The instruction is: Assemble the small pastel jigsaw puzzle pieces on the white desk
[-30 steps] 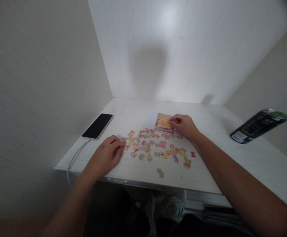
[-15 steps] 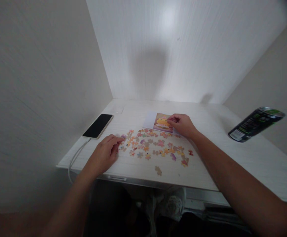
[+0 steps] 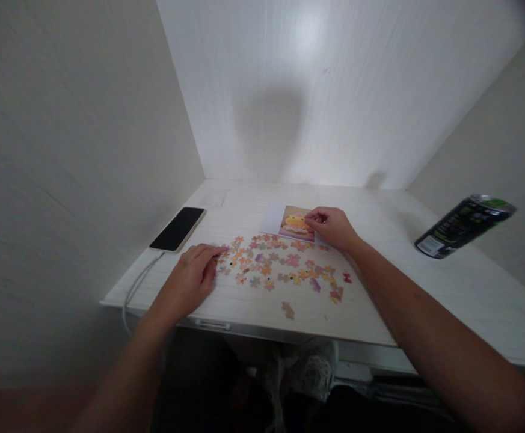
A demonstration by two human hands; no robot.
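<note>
Many small flower-shaped jigsaw pieces (image 3: 293, 260) lie loose on the white desk, in orange, pink, brown and purple. My left hand (image 3: 193, 273) rests at their left edge, thumb apart from the fingers. Its fingertips touch or nearly touch a purple piece (image 3: 224, 248). Behind the pieces is a picture card (image 3: 294, 224) showing a yellow character, with a white sheet (image 3: 271, 218) beside or under it. My right hand (image 3: 329, 225) has its thumb and fingers pinched together at the card's right side, covering that edge.
At the left lies a phone (image 3: 178, 229) with a white cable (image 3: 138, 282). A clear plastic piece (image 3: 214, 197) lies behind it. On the right stands a dark drink can (image 3: 463, 227). Panels enclose the desk (image 3: 244, 307) at the back and both sides.
My left fingers have shifted slightly at the purple piece. The right hand stays on the card. The whole view has moved a little.
</note>
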